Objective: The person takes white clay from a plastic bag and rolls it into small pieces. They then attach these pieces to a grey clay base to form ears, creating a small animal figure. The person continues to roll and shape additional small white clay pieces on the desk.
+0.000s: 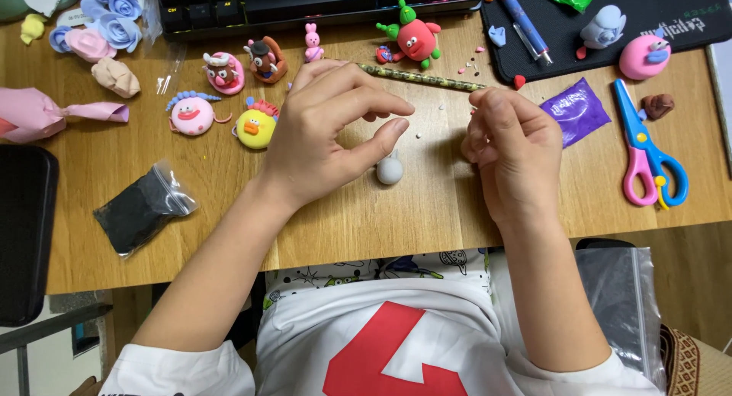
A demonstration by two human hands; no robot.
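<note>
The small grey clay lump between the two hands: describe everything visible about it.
The grey clay lump is a small, smooth, matte, rounded blob with a little raised nub on top. It sits on the wooden table, just under the left hand thumb, which seems to touch or nearly touch it. The right hand is clear of it.

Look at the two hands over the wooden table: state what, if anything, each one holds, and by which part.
The left hand holds nothing; it arches over a small grey clay ball. The right hand has its fingers pinched together; whether they hold anything cannot be told.
</note>
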